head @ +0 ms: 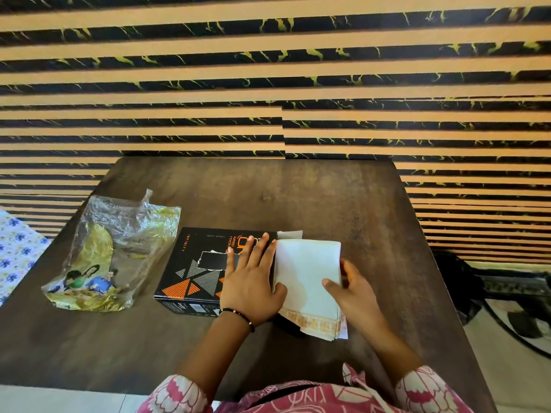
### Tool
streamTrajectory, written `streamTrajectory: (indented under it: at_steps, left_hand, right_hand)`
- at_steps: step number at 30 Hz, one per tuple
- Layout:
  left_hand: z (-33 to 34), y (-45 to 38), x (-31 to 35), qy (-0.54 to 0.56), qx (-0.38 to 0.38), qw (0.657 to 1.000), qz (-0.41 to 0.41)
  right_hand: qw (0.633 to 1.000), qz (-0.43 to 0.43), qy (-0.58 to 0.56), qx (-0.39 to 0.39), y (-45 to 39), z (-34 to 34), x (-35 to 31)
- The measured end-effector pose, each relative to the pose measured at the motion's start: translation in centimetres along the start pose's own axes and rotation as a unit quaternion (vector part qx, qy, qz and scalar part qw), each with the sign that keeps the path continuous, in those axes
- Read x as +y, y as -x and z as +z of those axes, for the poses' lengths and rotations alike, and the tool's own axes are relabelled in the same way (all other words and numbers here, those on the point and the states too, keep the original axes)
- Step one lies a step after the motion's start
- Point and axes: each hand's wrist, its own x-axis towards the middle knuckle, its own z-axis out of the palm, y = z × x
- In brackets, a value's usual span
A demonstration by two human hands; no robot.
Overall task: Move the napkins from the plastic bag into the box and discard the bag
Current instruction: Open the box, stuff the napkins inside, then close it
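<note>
A black box (196, 263) with orange and grey triangles lies flat on the dark wooden table (328, 204). My left hand (250, 278) rests flat on the box's right end, fingers spread. A stack of white napkins (307, 272) with an orange patterned border sits at the box's right opening, partly sticking out. My right hand (354, 287) grips the stack's right side, thumb on top. The crumpled clear plastic bag (116, 254) with yellow print and a picture lies to the left of the box, apart from both hands.
A striped black and tan wall (268, 84) stands behind the table. A blue-flowered cloth (15, 251) shows at the far left. Dark objects and a cable lie on the floor (507, 338) to the right. My pink patterned sleeves are at the bottom.
</note>
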Motion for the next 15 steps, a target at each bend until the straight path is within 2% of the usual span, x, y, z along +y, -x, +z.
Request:
streamTrajectory:
  at_steps: [4, 9, 12, 15]
  left_hand:
    - [0.0, 0.2, 0.0, 0.0, 0.004, 1.0, 0.002]
    - [0.0, 0.2, 0.1, -0.005, 0.004, 1.0, 0.003]
    - [0.0, 0.0, 0.1, -0.002, 0.001, 1.0, 0.0]
    - [0.0, 0.0, 0.1, -0.008, -0.007, 1.0, 0.005]
  right_hand:
    - [0.999, -0.026, 0.026, 0.023, -0.4, 0.5, -1.0]
    - [0.987, 0.076, -0.136, 0.039, -0.7, 0.9, -0.7]
    - [0.991, 0.054, -0.105, 0.065, -0.2, 2.1, -1.7]
    - [0.997, 0.01, -0.059, 0.05, -0.2, 3.4, -2.5]
